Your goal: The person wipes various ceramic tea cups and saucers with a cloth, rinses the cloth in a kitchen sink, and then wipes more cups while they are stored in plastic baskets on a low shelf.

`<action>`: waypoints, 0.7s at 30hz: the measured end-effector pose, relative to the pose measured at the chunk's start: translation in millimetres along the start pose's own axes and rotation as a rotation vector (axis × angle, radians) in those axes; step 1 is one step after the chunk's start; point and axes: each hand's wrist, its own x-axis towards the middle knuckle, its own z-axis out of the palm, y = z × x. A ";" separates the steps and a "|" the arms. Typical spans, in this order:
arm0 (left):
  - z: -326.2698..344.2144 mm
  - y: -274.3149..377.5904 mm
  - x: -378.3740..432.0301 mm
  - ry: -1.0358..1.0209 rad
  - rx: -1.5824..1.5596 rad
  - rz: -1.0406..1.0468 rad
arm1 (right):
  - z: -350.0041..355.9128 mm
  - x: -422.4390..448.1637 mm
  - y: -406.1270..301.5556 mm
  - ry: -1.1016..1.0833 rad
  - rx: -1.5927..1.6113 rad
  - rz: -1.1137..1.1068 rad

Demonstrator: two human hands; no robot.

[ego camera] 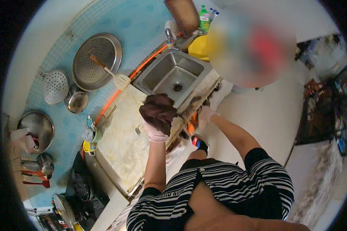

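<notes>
My left hand (156,131), in a thin translucent glove, holds a crumpled dark brown cloth (159,111) above the worn countertop (121,138), by the near corner of the steel sink (173,75). Most of its fingers are hidden by the cloth. My right hand (206,114), gloved too, is beyond the counter's front edge, low beside an orange item (193,124) under the edge. Its fingers are blurred, and whether they grip anything cannot be made out.
A faucet (169,36) and a yellow basin (198,48) stand by the sink. An orange hose (147,62) runs along the wall. A slotted spatula (121,81), cups (97,135) and a black stove (84,184) lie left. Pans hang on blue tiles.
</notes>
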 end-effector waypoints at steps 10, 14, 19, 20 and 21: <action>-38.7 1.2 249.1 0.183 0.251 0.284 | -172.2 129.0 41.5 0.425 0.235 -0.425; -85.4 46.6 300.9 -0.151 0.124 0.166 | -270.0 251.7 6.1 0.450 0.560 -0.265; -84.5 19.3 362.7 0.223 0.234 0.393 | -273.7 393.2 30.1 0.534 0.381 -0.340; -110.5 37.8 361.8 0.218 0.261 0.464 | -267.9 394.9 3.1 0.205 0.451 -0.234; -107.7 28.5 370.8 0.291 0.265 0.415 | -263.2 408.7 19.8 0.227 0.416 -0.301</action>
